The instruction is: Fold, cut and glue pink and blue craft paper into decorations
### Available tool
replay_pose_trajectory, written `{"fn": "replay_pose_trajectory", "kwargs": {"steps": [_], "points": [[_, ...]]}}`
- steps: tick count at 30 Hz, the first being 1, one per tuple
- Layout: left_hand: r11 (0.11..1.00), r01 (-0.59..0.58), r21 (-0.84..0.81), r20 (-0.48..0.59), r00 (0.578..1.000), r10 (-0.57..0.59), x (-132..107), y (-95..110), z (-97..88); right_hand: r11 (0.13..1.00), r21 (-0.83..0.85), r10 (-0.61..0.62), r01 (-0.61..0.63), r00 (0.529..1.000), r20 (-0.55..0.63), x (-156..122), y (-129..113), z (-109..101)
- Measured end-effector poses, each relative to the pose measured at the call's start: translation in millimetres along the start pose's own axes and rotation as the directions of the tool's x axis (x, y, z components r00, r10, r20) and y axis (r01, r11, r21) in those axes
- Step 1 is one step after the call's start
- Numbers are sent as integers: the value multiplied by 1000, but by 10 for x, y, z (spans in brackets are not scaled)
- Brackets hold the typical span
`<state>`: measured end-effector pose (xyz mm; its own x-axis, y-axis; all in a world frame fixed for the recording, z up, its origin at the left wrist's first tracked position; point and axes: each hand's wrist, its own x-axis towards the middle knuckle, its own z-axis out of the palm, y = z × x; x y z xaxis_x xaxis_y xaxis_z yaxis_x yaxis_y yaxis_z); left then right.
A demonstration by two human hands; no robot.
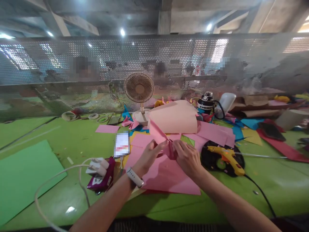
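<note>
While both forearms extend over the bench (79, 137), the head view shows the folded pink paper (172, 152) raised between the two hands, above the flat pink sheet (169, 177). The left hand (152, 154) grips the paper's left side, thumb forward; the right hand (188, 157) has its fingers pinched together on the right side. Neither set of fingers is apart, though the exact contact points are partly hidden. The step in hand appears to be folding or shaping. The next move, as judged, calls for one hand to maintain alignment while the other presses the crease. The glue gun (227, 158) rests on the black dish (206, 159), right of the right hand, untouched.
</note>
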<state>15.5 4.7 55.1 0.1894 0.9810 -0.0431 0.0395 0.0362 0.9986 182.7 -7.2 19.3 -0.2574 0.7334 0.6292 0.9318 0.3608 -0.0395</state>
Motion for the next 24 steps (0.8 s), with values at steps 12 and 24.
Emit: {"fn": "replay_pose_trajectory", "kwargs": {"steps": [12, 24], "points": [[950, 152, -271, -23, 986, -164, 203, -204, -218, 729, 679, -199, 87, 976, 89, 127, 249, -76], [935, 81, -345, -94, 988, -120, 132, -277, -164, 663, 749, -67, -16, 994, 81, 117, 240, 5]]}}
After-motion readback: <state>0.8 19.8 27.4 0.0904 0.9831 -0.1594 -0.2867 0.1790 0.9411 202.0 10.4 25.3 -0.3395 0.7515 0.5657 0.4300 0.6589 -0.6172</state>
